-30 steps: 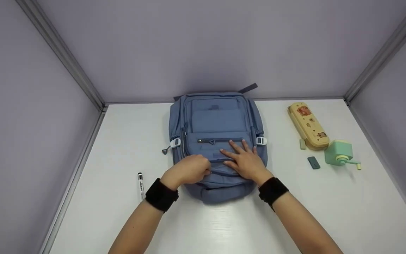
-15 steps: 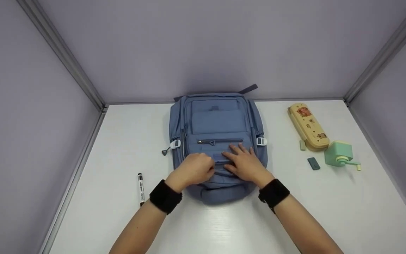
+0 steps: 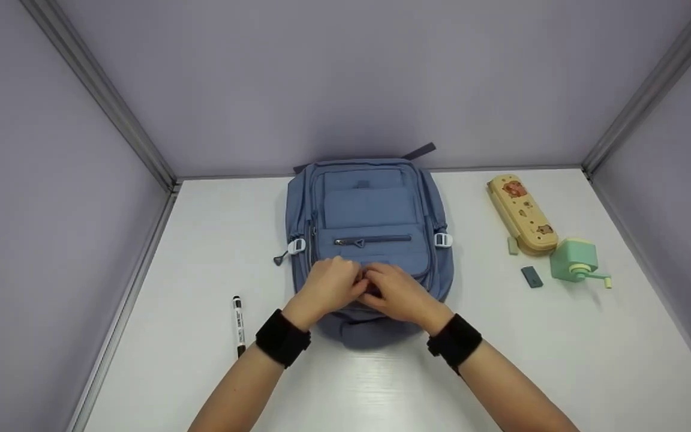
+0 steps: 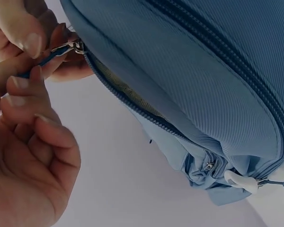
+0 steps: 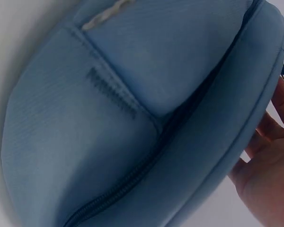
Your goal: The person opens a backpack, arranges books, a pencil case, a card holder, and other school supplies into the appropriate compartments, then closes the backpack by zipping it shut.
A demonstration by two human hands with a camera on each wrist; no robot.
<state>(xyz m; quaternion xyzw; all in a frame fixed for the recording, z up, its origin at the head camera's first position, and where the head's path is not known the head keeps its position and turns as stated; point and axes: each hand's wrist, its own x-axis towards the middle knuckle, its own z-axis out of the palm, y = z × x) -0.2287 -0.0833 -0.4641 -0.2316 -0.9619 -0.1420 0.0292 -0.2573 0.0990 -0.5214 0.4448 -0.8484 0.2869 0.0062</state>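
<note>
A blue backpack (image 3: 369,207) lies on the white table, its zippered front toward the head camera. Both hands meet at its lower front pocket. My left hand (image 3: 330,285) has its fingers curled at the zipper pull (image 4: 57,53), a blue cord on a metal slider. Beside it, my right hand (image 3: 402,294) has thumb and fingers bent to the same pull, the two hands' fingertips overlapping. The pocket zipper (image 4: 128,100) gapes partly, with a lighter lining showing. In the right wrist view, the right fingers (image 5: 270,127) are partly hidden behind the bag's edge.
A marker (image 3: 239,324) lies left of the bag. To the right are a yellow pencil case (image 3: 525,213), a green crank sharpener (image 3: 574,261), a dark eraser-like block (image 3: 532,276) and a small pale green block (image 3: 513,245). Grey walls enclose the table.
My right hand has left its flat, spread rest on the bag and moved left to join the left hand, its fingers now bent. My left hand has shifted slightly right and then stayed.
</note>
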